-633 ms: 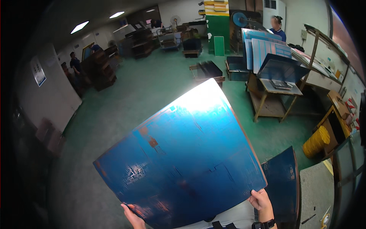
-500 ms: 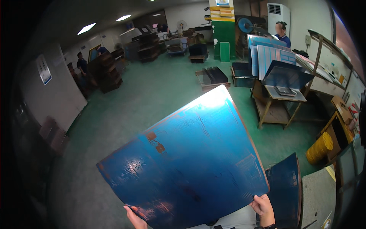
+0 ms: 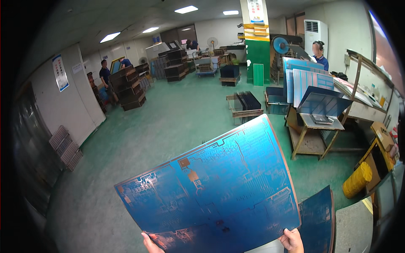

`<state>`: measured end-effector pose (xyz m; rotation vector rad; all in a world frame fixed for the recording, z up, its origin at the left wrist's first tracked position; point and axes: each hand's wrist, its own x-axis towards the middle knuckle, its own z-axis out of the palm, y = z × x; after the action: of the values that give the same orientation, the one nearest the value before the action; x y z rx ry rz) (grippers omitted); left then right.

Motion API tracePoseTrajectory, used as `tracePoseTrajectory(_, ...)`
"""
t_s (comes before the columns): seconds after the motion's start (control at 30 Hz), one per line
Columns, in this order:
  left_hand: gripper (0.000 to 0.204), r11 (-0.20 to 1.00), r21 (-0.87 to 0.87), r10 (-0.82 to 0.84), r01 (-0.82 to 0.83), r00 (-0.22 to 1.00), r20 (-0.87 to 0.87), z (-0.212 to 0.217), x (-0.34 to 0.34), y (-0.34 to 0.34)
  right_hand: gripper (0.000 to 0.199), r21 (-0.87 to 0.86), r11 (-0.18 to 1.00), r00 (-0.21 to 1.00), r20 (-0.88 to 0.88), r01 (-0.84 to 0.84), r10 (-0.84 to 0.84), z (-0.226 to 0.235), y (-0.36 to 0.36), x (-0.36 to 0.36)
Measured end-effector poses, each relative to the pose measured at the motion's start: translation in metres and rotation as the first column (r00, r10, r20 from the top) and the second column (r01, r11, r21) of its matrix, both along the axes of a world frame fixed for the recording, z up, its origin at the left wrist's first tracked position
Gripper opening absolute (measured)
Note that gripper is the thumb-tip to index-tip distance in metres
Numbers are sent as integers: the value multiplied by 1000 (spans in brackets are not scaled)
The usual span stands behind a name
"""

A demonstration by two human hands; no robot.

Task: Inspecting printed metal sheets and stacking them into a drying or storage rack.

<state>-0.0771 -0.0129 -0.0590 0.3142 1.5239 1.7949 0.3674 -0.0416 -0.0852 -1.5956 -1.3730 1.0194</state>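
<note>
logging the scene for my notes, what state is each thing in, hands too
Panel: tilted, held in both hands
Left hand: gripping panel's left edge
Right hand: gripping panel near its lower right corner
Second panel: unheld
Lights: on
Green board: upright against pillar
Black boards: standing upright in rack
Fan: upright; whether spinning, unclear

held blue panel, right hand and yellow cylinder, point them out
Held blue panel (image 3: 213, 194), head view, middle of its face
Right hand (image 3: 292, 241), head view, middle of the hand
Yellow cylinder (image 3: 357, 180), head view, its curved side
</note>
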Motion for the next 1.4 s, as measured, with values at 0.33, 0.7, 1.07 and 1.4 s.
tracePoseTrajectory(0.33, 50, 998, 18, 56, -56, 998, 18, -4, 1, 3, 21, 32, 990, 987, -93, 135, -132, 24, 1, -16)
tracePoseTrajectory(0.7, 50, 998, 44, 52, -55, 997, 54, -19, -9, 4, 10, -287, 950, 721, -632, 122, -283, 17, 16, -10)
tracePoseTrajectory(1.07, 52, 991, 45, 130, -128, 991, -44, -4, 1, 2, 27, -23, 989, 971, -187, 148, -150, 44, -6, -26)
tracePoseTrajectory(1.4, 53, 988, 45, 149, -149, 989, -5, -11, 0, 8, 33, -24, 989, 975, -165, 148, -150, 32, -6, -19)
